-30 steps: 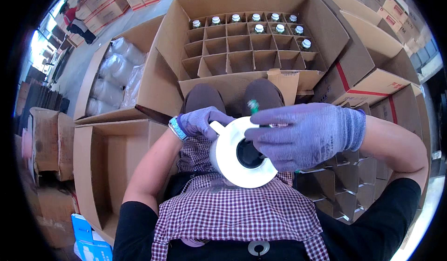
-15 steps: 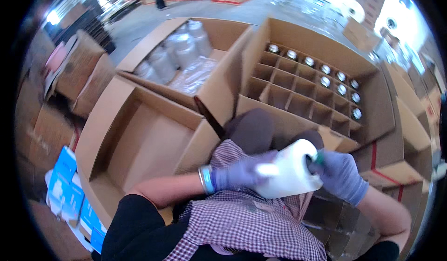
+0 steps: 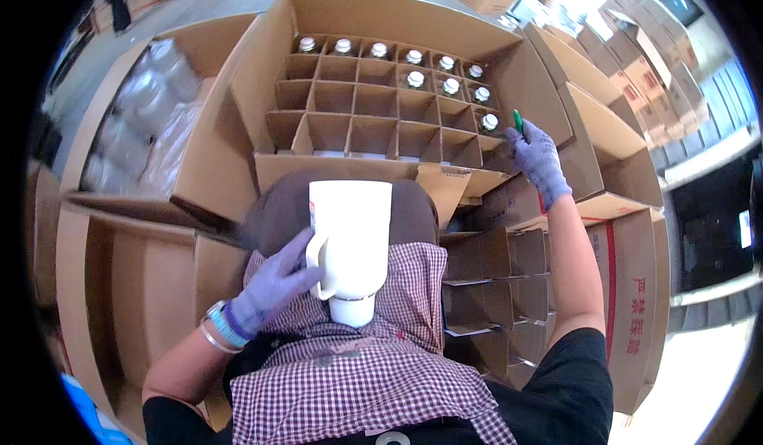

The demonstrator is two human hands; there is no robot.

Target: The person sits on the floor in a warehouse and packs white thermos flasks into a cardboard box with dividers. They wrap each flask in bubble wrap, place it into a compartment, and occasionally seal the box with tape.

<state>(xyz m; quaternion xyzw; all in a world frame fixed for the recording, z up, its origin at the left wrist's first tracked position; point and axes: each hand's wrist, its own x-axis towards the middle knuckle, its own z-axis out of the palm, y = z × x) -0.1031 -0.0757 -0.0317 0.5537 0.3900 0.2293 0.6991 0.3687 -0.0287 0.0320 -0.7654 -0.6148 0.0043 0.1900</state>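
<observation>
I have the mug (image 3: 355,226) in front of me, over the lap: smooth, glossy white, its broad wall narrowing toward a seam, with a shorter rounded white section (image 3: 351,311) below that, close against the checked apron (image 3: 342,385). The broad end points away from me, and a looped handle (image 3: 314,254) of the same white stands out on its left side.

My left hand (image 3: 270,290), in a ribbed purple knit glove, is at that handle. The forefinger and thumb are parted with a visible gap, their ends against or just beside the loop; I cannot tell whether they grip it. The other fingers curl beneath, partly hidden from me.

My right hand (image 3: 539,161), in a matching glove, is stretched out well away from the mug, at the near right corner of the divided carton (image 3: 405,16). Its fingers are closed around a slim green piece (image 3: 518,119), the tip poking up beyond them; its material is too small for me to make out.

The carton is matt brown cardboard, with thin dividers (image 3: 373,99) forming square cells. Round-capped bottles (image 3: 416,79) fill the back row and part of the right side.
</observation>
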